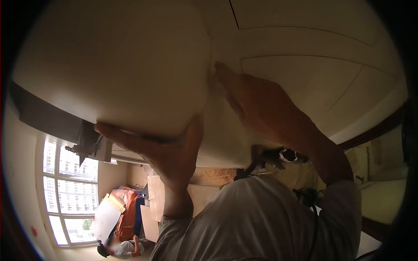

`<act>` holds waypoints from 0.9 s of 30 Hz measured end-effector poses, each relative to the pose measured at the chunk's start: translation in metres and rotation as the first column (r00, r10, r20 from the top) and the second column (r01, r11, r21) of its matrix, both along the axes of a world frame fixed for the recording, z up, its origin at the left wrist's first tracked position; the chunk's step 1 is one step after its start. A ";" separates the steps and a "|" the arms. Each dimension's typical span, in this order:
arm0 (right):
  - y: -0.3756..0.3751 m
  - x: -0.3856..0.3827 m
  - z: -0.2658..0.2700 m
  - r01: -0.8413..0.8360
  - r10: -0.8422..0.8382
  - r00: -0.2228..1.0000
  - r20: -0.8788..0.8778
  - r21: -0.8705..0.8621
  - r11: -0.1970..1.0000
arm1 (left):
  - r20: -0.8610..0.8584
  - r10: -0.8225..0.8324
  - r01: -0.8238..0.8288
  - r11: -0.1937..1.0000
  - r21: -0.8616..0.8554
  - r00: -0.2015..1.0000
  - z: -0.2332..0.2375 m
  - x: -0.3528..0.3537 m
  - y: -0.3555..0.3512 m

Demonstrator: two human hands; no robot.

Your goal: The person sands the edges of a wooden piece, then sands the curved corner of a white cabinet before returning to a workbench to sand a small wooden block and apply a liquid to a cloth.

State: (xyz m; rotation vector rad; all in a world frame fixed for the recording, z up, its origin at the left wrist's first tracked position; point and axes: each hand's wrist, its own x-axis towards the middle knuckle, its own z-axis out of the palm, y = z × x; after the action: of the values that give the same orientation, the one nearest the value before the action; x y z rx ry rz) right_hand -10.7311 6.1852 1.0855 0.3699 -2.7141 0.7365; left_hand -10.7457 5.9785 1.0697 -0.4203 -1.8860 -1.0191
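A large white panel (117, 65) fills the upper left, held overhead against the white panelled ceiling (305, 56). My left hand (161, 150) grips the panel's lower edge, fingers spread to the left along the edge and thumb up on the right. My right hand (257, 108) lies flat and open-fingered on the surface beside the panel's right edge, fingertips pointing up-left. Both forearms rise from grey sleeves (261, 217) at the bottom.
A dark beam or wall top (43, 115) runs under the panel at left. A bright window (69, 191) is at lower left, with leaning boards (106, 217) and another person (124, 248) near it. A dark tool (287, 155) shows behind my right wrist.
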 end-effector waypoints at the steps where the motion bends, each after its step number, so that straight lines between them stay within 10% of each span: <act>1: 0.001 -0.001 -0.001 -0.003 0.003 1.000 0.005 0.007 1.000 | -0.013 0.061 -0.062 0.996 -0.058 0.998 -0.001 0.002 -0.001; 16: 0.019 0.017 0.014 -0.022 0.042 0.989 -0.140 0.146 0.989 | -0.013 -0.187 0.187 0.975 0.121 0.982 0.001 0.036 0.009; 24: 0.007 0.087 0.063 -0.072 0.075 0.997 -0.005 0.241 0.968 | -0.070 -0.034 0.028 0.997 -0.078 0.997 0.022 0.102 -0.024; 27: 0.011 0.049 0.062 -0.062 0.116 0.971 -0.207 0.253 0.966 | -0.058 -0.031 0.027 0.997 -0.069 0.998 0.035 0.088 -0.028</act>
State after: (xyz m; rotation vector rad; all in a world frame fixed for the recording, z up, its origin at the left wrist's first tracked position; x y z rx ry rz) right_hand -10.6820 6.1964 1.1472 0.5972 -2.5921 0.3553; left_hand -10.6576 5.9504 1.1043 -0.5134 -1.8702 -0.9534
